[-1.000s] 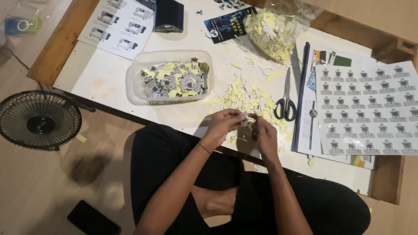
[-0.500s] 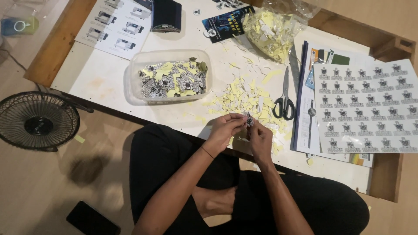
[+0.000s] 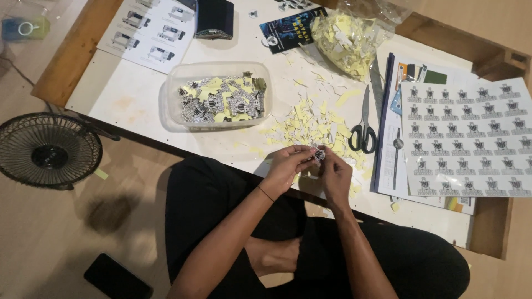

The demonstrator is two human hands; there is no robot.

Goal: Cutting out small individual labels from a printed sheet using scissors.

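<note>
A black phone point(image 3: 117, 277) lies on the floor at the lower left, below a round black wire fan point(image 3: 49, 149) that stands beside the edge of the white table point(image 3: 133, 97). On the table a clear plastic tub point(image 3: 219, 95) holds cut stickers and yellow backing scraps. Just right of the tub's near corner, over the table edge, the left hand point(image 3: 285, 166) and the right hand point(image 3: 336, 176) meet, fingertips pinched together on a small grey-and-white sticker point(image 3: 317, 152) held between them; the other fingers curl loosely inward. Behind the hands spreads a heap of yellow paper scraps point(image 3: 316, 122). Black-handled scissors point(image 3: 364, 124) lie closed just right of the heap, and farther right a sheet of uncut stickers point(image 3: 471, 138) rests on other printed papers.
</note>
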